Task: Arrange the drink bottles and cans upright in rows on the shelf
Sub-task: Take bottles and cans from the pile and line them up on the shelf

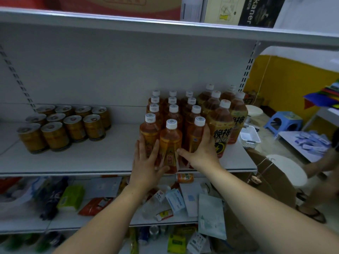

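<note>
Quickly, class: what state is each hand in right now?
Left hand: open, straight fingers pressing the front left bottle.
Right hand: open, pressing the front right bottle.

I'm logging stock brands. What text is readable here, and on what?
"kaner", start cut off: black carton, top right.
"焕神": large bottle, yellow label.
"ZERO", upside down: white box.
Cans, small bottles, everything else: too blurred to read.
</note>
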`<state>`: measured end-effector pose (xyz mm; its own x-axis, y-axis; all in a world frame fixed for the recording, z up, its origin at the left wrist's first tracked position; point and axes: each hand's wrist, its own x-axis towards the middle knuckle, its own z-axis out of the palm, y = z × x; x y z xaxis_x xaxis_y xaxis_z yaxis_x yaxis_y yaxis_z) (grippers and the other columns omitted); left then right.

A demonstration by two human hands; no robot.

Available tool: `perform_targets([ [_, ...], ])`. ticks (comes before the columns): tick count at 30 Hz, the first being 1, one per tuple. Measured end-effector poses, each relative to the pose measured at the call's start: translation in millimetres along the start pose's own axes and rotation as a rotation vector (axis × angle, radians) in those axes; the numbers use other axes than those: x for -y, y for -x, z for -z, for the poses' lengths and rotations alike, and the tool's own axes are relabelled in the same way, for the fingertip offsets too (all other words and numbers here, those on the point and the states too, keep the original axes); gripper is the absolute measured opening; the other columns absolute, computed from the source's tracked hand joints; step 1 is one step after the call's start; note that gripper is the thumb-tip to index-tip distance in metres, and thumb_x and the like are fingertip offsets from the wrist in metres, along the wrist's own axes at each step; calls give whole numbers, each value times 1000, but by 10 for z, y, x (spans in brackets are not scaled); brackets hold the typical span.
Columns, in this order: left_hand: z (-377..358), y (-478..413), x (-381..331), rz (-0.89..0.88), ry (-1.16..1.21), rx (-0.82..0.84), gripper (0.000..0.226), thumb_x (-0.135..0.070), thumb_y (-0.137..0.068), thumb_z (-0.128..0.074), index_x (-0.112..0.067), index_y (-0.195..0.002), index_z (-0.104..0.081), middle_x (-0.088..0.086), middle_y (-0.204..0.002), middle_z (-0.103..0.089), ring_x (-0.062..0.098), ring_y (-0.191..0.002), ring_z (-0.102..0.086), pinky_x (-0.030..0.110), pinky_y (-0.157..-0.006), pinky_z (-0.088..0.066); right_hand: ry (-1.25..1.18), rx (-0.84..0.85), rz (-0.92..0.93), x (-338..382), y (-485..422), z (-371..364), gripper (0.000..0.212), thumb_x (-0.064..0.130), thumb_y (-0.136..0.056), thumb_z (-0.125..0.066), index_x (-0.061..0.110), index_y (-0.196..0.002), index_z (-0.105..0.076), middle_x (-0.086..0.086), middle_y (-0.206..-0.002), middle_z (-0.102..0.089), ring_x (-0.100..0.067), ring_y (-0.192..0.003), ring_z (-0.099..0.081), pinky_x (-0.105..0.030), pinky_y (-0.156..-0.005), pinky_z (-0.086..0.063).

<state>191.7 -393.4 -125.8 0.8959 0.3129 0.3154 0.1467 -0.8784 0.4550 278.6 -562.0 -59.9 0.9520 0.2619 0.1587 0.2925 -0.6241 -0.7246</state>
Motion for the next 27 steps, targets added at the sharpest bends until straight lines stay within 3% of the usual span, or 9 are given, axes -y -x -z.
perform_targets([
  [5,-86,-59,-93,36,146,-178,100,-30,-81,-72,-46,-142,6,10,-157,11,41,-144,2,56,-113,-18,-28,-11,24,-31,-20,37,112,49,-75,-77,29,-153,1,-8,-152,-23,-27,-138,-29,-40,-110,-32],
  [7,-121,-90,-138,87,223,-231,106,-28,-76,-77,-42,-144,2,14,-158,4,38,-144,-1,53,-114,-17,-42,-18,29,-55,-42,73,101,40,-81,-74,29,-153,-4,-7,-152,-25,-25,-137,-32,-36,-107,-32],
  [11,-176,-134,-184,274,497,-264,124,-30,-68,-84,-31,-147,11,3,-159,8,17,-145,1,32,-115,-9,5,-51,15,-55,-65,86,92,35,-85,-72,26,-153,-9,-8,-150,-27,-26,-133,-37,-35,-104,-34],
  [17,-267,-227,-346,412,506,-318,128,-34,-62,-87,-10,-151,4,16,-155,-15,31,-142,-18,46,-117,-20,17,-85,35,-29,-83,14,91,38,-82,-74,29,-150,-13,-9,-143,-30,-27,-129,-39,-38,-101,-37],
  [24,-295,-219,-398,403,516,-256,125,-33,-66,-84,-12,-150,6,14,-157,-8,28,-144,-12,38,-117,-13,66,-75,-27,-6,-105,14,94,41,-83,-72,24,-150,-8,-14,-142,-27,-33,-125,-40,-41,-97,-41],
  [27,-141,-182,-320,340,654,-245,107,-28,-66,-84,-30,-145,-13,3,-145,-33,19,-134,-35,39,-111,-32,107,-15,-65,60,-125,84,97,47,-81,-72,25,-149,-7,-14,-142,-29,-34,-128,-39,-44,-100,-41],
])
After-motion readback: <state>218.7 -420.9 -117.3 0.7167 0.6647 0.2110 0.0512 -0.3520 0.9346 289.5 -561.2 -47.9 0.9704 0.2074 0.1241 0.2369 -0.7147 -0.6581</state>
